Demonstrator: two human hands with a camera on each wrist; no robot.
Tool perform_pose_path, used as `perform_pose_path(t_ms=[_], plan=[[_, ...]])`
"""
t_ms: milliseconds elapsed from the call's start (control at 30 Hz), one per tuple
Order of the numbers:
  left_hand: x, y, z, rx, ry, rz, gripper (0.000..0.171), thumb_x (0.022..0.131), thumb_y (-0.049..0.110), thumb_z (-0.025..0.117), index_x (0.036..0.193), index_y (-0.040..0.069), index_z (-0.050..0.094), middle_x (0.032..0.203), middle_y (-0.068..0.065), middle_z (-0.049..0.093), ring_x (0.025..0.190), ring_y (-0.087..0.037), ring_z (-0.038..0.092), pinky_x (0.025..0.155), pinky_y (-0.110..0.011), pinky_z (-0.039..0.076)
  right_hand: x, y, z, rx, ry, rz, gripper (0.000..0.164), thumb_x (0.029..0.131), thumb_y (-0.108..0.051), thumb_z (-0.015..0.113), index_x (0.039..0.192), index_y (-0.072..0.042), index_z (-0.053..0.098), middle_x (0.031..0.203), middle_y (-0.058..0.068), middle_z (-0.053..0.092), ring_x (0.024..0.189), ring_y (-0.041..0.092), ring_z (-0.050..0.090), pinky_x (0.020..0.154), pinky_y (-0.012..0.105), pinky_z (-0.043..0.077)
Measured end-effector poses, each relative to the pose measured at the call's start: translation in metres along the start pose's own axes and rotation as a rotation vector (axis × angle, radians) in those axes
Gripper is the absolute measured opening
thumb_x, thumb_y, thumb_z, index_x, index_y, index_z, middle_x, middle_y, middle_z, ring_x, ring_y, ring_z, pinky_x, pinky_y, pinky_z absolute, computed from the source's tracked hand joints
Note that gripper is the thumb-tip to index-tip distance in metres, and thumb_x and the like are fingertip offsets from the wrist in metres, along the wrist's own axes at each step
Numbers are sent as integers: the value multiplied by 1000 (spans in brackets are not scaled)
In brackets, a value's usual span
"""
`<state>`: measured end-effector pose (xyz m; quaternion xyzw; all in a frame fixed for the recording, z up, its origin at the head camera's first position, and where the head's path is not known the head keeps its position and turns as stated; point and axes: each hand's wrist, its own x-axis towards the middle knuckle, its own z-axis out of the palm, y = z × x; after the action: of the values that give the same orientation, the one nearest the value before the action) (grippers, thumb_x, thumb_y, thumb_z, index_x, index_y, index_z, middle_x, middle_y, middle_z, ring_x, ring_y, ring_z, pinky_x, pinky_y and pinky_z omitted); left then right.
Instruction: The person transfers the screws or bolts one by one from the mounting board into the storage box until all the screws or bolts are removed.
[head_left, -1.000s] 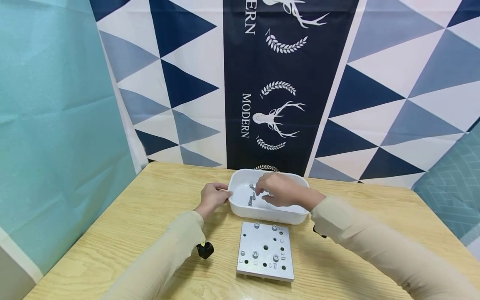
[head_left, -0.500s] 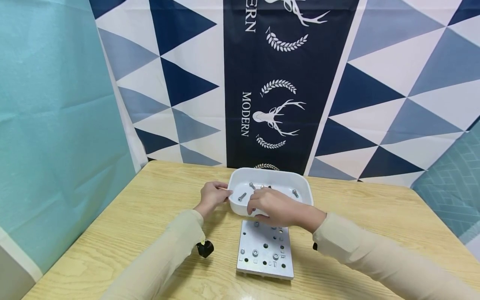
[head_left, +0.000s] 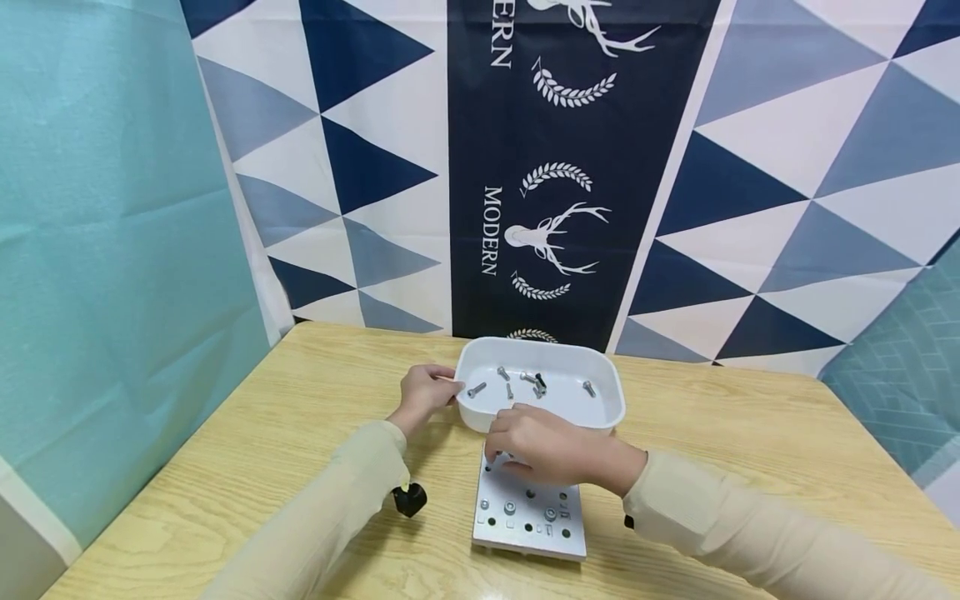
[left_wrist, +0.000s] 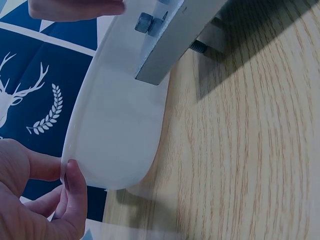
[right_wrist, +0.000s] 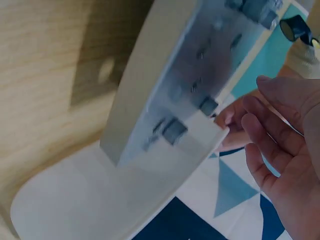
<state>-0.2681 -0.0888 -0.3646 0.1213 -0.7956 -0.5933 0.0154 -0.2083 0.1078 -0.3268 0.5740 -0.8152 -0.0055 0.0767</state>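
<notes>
My left hand [head_left: 429,389] pinches the left end rim of a white plastic tray [left_wrist: 120,135], thumb on one side and fingers on the other. Loose socket-head screws [head_left: 588,388] lie scattered in the tray, one of them black. In front of it sits a silver metal plate [head_left: 525,537] with holes and several screws [head_left: 510,507] standing in its top. My right hand [head_left: 536,443] hovers over the plate's far edge, hiding part of it. In the right wrist view its fingers [right_wrist: 260,132] are loosely bent, apart from the thumb, with nothing visible between them.
Both stand on a light wood table [head_left: 300,433]. Behind the tray rises a patterned cloth backdrop [head_left: 540,250]. A teal cloth panel [head_left: 135,250] borders the left side. A black wrist camera [head_left: 410,500] sits under the left sleeve.
My right hand has come from inside the tray toward me, over the plate's far edge. One screw in the tray has shifted left. The left hand stays at the rim.
</notes>
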Motion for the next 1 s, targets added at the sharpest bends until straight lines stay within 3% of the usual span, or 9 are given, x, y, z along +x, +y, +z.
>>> perform_pose_path(t_ms=[467,1000], plan=[[2,-2,-1,-3,-3,2,24,83,4,74,106,-3,71,92,-18,73,65,-12,67,75,-32,64,3,-22,4,-32,-23,-72,13,85,-19,73,97,-21,69,93,-11,68,92,5,59,81,19,50],[-1,-1,-2,-11,-16,-13,25,85,5,73,109,-3,70,92,-15,72,63,-8,63,76,-31,64,5,-29,9,-52,39,-143,11,83,-16,73,90,-21,67,86,-12,65,84,5,57,79,20,49]])
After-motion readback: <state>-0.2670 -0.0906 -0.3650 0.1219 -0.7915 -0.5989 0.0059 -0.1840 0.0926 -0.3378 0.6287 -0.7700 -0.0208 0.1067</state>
